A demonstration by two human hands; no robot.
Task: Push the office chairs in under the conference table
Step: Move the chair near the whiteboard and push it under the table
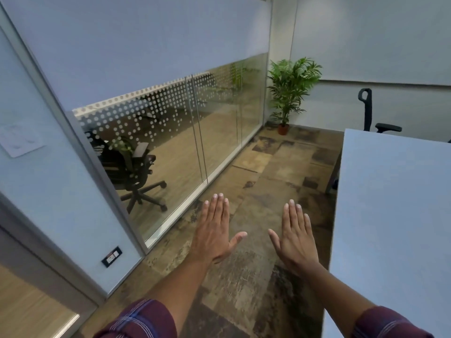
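Both flat and empty, the left hand (214, 230) and right hand (296, 236) hover over the carpet (246, 284), left of the pale surface (395, 215), an office chair (371, 113) at its far end.

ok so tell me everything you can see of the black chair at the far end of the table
Only part of the office chair shows above the far edge of the conference table: a tall, narrow black back with a loop-shaped opening at its top, standing upright, and one padded black armrest jutting right. The seat and base are hidden behind the tabletop. It stands near the pale wall. Neither hand touches it.
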